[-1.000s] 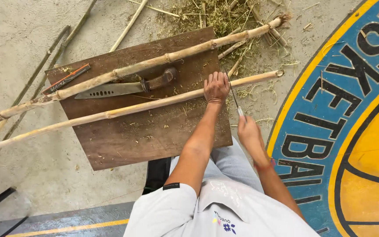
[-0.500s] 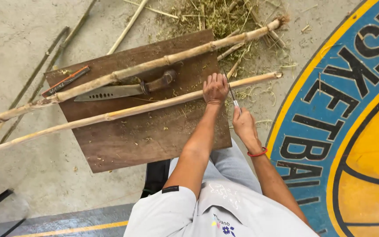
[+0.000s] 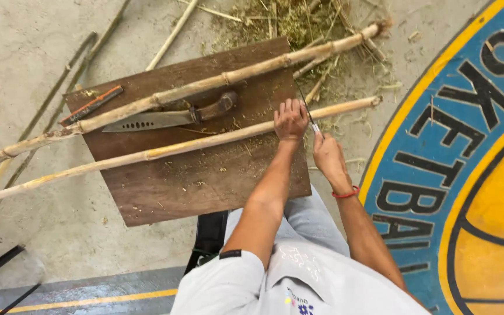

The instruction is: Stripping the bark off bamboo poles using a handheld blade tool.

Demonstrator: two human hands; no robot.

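The left hand (image 3: 290, 119) clamps the nearer cane stalk (image 3: 164, 150) on the board (image 3: 205, 186); the right hand (image 3: 328, 154) grips a thin blade (image 3: 305, 108) just beside it.

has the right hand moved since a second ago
Yes. The right hand has drawn back from the cane, toward the person, along the wooden board edge; the left hand stays on the cane.
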